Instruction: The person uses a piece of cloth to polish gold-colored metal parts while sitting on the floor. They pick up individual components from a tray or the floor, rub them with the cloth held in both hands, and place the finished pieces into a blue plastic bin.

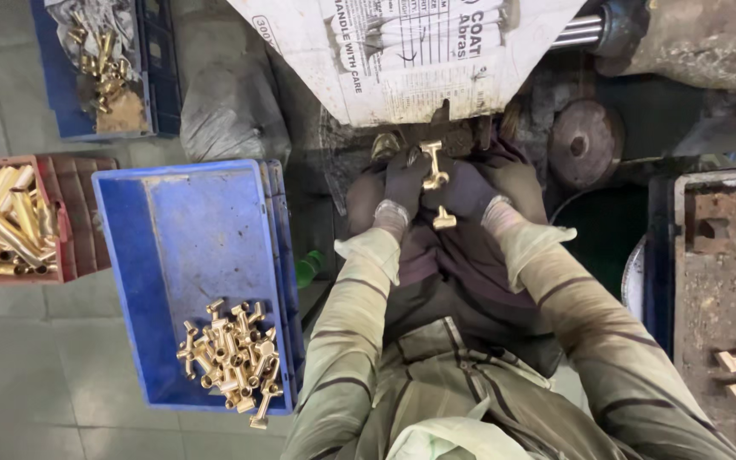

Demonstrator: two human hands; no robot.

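Both gloved hands, left hand (404,183) and right hand (468,189), clamped on brass fitting (434,169); could slip against far grinder, nicking fingers.

Metal workshop: blue crate (172,221) of brass fittings (232,358), grimy machine bed (726,273).
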